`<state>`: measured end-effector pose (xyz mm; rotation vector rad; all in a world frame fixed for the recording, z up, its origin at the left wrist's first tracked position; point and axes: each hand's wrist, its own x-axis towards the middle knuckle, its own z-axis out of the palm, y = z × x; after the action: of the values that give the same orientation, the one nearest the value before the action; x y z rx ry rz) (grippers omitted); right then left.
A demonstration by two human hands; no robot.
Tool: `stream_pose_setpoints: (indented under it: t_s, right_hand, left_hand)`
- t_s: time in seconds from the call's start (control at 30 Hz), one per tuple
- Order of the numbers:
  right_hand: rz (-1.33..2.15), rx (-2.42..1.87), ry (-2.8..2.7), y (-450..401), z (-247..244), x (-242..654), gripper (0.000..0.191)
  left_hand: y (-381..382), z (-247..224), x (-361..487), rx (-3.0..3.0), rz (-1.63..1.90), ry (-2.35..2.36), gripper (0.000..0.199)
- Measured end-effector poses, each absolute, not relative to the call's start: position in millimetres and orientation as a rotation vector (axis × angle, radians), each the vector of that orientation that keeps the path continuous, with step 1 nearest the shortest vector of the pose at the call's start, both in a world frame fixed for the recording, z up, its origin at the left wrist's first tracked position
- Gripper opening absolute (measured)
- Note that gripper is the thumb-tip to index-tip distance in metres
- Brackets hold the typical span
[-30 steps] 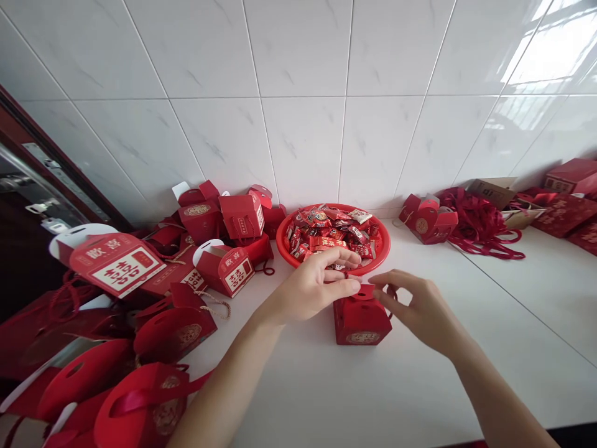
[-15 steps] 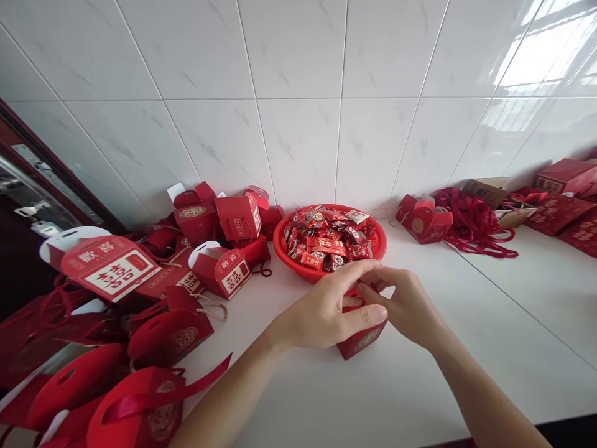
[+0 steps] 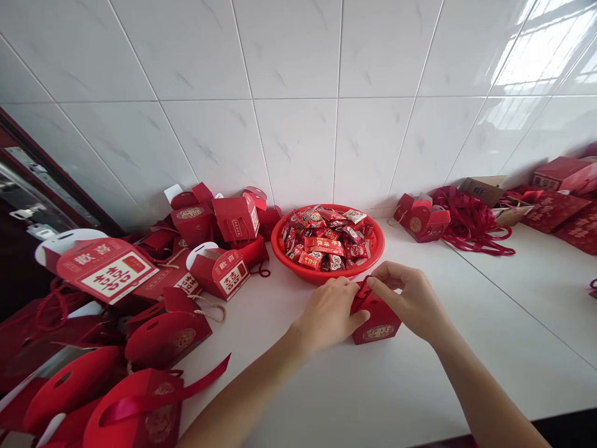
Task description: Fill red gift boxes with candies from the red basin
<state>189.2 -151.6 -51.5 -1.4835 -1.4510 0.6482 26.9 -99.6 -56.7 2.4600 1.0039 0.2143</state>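
Fingers (image 3: 383, 292) of right hand (image 3: 415, 302) pinch the red box (image 3: 382, 318) by its top, grip of left hand (image 3: 329, 313) unclear; uneven pull could tip or crease it.

White tiled wall (image 3: 298, 149) beyond the right hand (image 3: 408, 298); white countertop (image 3: 373, 398) beneath it; bright window reflection (image 3: 543, 56) upper right of it.

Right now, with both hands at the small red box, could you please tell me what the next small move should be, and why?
I would probably steady the small red box with the left hand and press its top together with the right hand: the right thumb and fingers meet at the raised top, but they partly hide whether it is fastened.
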Motion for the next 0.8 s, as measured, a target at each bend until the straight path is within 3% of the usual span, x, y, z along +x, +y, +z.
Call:
stream_pose_setpoints:
  t_s: [0.3,0.53,0.67,0.8]
  right_hand:
    - [0.682,-1.426,-1.407,-154.0,-57.4,196.5,0.02]
    - [0.548,-1.367,-1.065,-157.6,-49.5,227.5,0.033]
    - [0.379,-1.332,-0.879,-157.8,-36.3,266.7,0.037]
    - [0.327,-1.29,-0.711,-146.1,-30.5,313.3,0.043]
  left_hand:
    - [-104.0,-71.8,36.3,2.452,0.24,0.995,0.026]
    - [-107.9,-75.9,42.2,2.319,0.544,0.942,0.07]
    - [-114.8,-85.0,51.2,2.345,0.815,0.864,0.047]
    - [-119.9,-109.7,63.8,2.275,0.714,0.682,0.02]
